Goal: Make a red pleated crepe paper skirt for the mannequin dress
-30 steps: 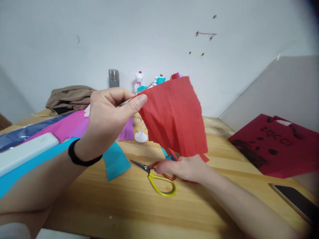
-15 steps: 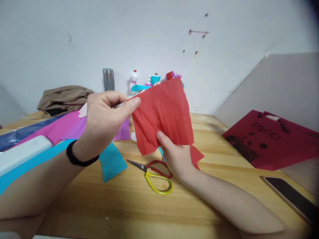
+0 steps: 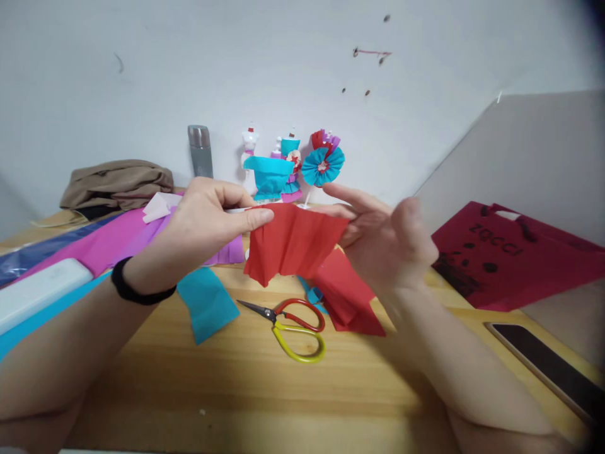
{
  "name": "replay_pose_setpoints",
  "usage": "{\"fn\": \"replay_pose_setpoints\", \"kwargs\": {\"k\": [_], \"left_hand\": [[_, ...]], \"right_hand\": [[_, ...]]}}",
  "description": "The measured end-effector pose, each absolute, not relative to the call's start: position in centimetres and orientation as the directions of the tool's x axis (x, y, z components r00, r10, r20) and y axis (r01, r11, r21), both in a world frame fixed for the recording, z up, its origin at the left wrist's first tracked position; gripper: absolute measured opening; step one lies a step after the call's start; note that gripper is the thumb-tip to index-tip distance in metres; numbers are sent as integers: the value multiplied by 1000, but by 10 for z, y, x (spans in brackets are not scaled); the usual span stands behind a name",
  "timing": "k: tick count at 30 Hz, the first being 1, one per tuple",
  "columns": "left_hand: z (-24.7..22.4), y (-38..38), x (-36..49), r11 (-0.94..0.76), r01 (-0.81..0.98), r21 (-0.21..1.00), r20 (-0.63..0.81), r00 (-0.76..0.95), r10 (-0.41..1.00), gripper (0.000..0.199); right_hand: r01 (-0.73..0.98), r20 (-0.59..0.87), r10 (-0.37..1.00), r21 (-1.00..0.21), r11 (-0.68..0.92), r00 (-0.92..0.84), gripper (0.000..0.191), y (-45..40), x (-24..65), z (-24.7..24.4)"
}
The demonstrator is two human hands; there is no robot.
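Note:
Held above the table, a piece of red crepe paper (image 3: 295, 243) hangs in soft folds. My left hand (image 3: 212, 211) pinches its upper left corner between thumb and fingers. At the paper's right edge is my right hand (image 3: 378, 236), palm turned inward, fingers apart and thumb raised, with the fingertips near or behind the paper. Below lie scissors (image 3: 271, 315) with one red and one yellow handle. A blue paper piece (image 3: 208, 306) is left of them, and more red paper (image 3: 347, 296) lies to their right.
Paper-dressed figures (image 3: 271, 173) and a blue rosette (image 3: 324, 167) stand near the wall, beside a grey flask (image 3: 201, 151). Purple paper, brown cloth (image 3: 118, 183) and a white case (image 3: 45, 293) are left. A red bag (image 3: 510, 258) and phone (image 3: 539, 366) are right.
My right hand has let go of the red paper's lower edge, opened and moved up and right. The red paper has tipped and looks shorter, uncovering the figures behind it.

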State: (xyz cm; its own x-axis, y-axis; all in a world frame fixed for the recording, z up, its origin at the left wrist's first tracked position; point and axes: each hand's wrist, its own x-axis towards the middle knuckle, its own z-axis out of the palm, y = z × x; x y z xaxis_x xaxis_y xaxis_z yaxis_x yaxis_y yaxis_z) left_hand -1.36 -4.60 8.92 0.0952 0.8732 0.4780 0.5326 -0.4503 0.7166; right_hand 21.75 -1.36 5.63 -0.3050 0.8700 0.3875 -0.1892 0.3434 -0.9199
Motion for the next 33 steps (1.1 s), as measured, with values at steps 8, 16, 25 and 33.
{"fn": "replay_pose_setpoints", "kwargs": {"k": [8,16,25,33], "left_hand": [[69,-34,-3,-416,467,780,371,190,909,25],[61,-31,7,-335,386,859,223,306,925,28],[49,-27,10,-400,402,824,274,335,902,17],[52,-26,7,-436,346,831,282,413,866,14]], "right_hand": [[186,463,846,-836,516,-266,30,-14,203,43],[359,328,853,-801,479,-407,15,-27,210,62],[427,293,843,-759,492,-451,27,-26,207,56],[402,290,846,-779,480,-448,28,-24,208,57]]}}
